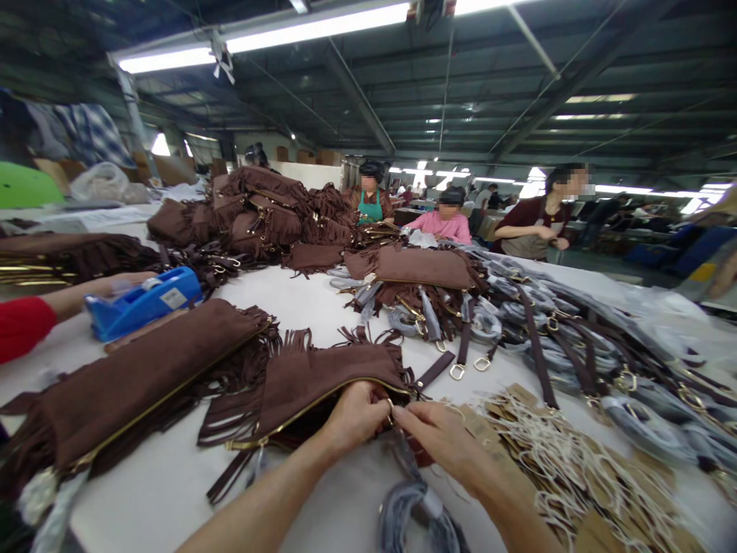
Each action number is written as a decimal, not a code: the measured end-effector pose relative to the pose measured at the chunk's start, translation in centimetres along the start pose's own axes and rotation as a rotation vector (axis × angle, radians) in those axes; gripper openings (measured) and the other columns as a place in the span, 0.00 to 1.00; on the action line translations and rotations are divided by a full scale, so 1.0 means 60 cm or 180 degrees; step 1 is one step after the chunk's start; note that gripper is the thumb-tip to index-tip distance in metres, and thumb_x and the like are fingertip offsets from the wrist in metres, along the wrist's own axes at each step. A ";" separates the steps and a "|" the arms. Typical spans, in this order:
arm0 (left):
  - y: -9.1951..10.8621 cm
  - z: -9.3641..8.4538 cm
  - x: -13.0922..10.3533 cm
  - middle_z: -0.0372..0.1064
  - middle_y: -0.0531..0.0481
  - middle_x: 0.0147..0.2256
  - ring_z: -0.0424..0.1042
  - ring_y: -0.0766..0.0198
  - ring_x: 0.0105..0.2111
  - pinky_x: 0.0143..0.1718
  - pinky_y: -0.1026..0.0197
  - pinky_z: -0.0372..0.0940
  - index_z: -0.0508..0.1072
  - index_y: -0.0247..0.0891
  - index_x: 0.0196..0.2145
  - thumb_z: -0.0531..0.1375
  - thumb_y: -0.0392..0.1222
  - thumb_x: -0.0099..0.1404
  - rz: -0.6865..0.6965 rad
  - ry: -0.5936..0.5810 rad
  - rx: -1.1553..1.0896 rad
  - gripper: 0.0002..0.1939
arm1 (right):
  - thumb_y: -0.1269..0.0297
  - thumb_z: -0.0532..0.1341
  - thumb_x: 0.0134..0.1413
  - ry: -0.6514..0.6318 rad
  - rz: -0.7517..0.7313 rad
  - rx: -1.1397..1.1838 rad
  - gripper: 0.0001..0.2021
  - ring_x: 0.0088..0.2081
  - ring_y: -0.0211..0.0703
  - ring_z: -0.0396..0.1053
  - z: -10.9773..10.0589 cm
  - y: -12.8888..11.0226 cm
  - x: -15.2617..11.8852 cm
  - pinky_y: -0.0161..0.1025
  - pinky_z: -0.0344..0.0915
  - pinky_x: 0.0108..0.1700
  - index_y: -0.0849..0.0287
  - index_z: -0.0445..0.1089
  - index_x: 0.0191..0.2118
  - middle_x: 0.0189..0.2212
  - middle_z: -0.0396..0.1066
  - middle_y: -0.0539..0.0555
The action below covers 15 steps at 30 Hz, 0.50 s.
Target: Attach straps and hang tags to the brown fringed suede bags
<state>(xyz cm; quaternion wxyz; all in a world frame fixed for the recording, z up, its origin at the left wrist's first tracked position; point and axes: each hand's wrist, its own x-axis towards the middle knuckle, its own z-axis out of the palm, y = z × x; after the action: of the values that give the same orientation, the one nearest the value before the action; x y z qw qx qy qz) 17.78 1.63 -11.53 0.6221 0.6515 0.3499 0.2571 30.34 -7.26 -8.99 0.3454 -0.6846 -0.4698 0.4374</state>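
Note:
A brown suede fringed bag [322,380] with a gold zipper lies on the white table [299,299] right in front of me. My left hand [357,418] pinches the bag's zipper end. My right hand [443,438] meets it from the right, fingertips at the same small metal ring. A wrapped strap [411,511] hangs below my hands. A second brown fringed bag [143,372] lies to the left.
A blue tape dispenser [143,301] sits at the left under another person's hand in a red sleeve [23,326]. Paper hang tags [570,461] are heaped at the right, wrapped straps [553,330] beyond. More bags [270,215] are piled far back. Three workers stand behind.

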 end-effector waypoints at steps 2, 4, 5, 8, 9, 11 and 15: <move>0.001 0.003 0.000 0.61 0.58 0.17 0.59 0.71 0.16 0.18 0.69 0.54 0.67 0.36 0.24 0.55 0.32 0.50 -0.0058 -0.0012 -0.0036 0.02 | 0.49 0.56 0.48 0.0291 -0.0307 -0.0678 0.17 0.23 0.39 0.58 -0.001 -0.001 0.000 0.35 0.54 0.24 0.55 0.60 0.19 0.17 0.57 0.47; 0.003 0.006 0.001 0.62 0.58 0.17 0.59 0.71 0.15 0.18 0.68 0.55 0.67 0.36 0.25 0.55 0.34 0.50 -0.0110 -0.0118 -0.0105 0.03 | 0.53 0.56 0.48 0.0453 -0.0525 -0.1021 0.16 0.23 0.39 0.58 -0.006 0.000 0.001 0.36 0.51 0.25 0.55 0.59 0.17 0.17 0.57 0.47; 0.004 0.007 0.001 0.63 0.58 0.18 0.59 0.71 0.16 0.18 0.68 0.56 0.68 0.36 0.26 0.56 0.35 0.49 -0.0128 -0.0205 -0.0154 0.04 | 0.54 0.55 0.47 0.0460 -0.0549 -0.1042 0.15 0.23 0.39 0.57 -0.010 0.002 0.001 0.36 0.51 0.25 0.55 0.59 0.17 0.16 0.57 0.47; 0.008 0.005 0.001 0.67 0.56 0.20 0.63 0.70 0.18 0.22 0.67 0.61 0.69 0.35 0.29 0.56 0.38 0.46 -0.0189 -0.0503 -0.0305 0.09 | 0.51 0.54 0.48 0.0304 -0.0331 -0.0569 0.15 0.21 0.37 0.57 -0.023 0.010 0.006 0.35 0.52 0.24 0.56 0.63 0.21 0.16 0.59 0.46; 0.010 0.003 0.000 0.68 0.54 0.21 0.64 0.69 0.18 0.22 0.66 0.62 0.69 0.35 0.28 0.56 0.39 0.45 -0.0223 -0.0583 -0.0334 0.10 | 0.49 0.55 0.48 0.0253 -0.0247 -0.0281 0.16 0.21 0.37 0.57 -0.026 0.014 0.008 0.35 0.52 0.24 0.56 0.64 0.22 0.17 0.60 0.46; 0.013 0.000 -0.003 0.68 0.52 0.21 0.65 0.68 0.19 0.23 0.64 0.63 0.69 0.35 0.25 0.56 0.41 0.44 -0.0300 -0.0683 -0.0344 0.09 | 0.45 0.58 0.46 0.0169 -0.0146 0.0389 0.18 0.21 0.36 0.57 -0.029 0.021 0.012 0.34 0.54 0.25 0.57 0.66 0.24 0.19 0.63 0.46; 0.015 0.000 -0.009 0.66 0.52 0.20 0.64 0.67 0.20 0.25 0.62 0.62 0.71 0.33 0.24 0.57 0.47 0.46 -0.0327 -0.0708 -0.0284 0.13 | 0.43 0.65 0.41 0.0188 -0.0129 0.1034 0.20 0.22 0.35 0.56 -0.028 0.030 0.017 0.34 0.53 0.27 0.57 0.67 0.24 0.19 0.62 0.44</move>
<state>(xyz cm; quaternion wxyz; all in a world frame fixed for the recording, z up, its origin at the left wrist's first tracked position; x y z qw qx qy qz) 17.59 1.25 -10.58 0.6978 0.6289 0.2998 0.1665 32.67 -6.95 -10.24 0.4740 -0.6226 -0.3963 0.4803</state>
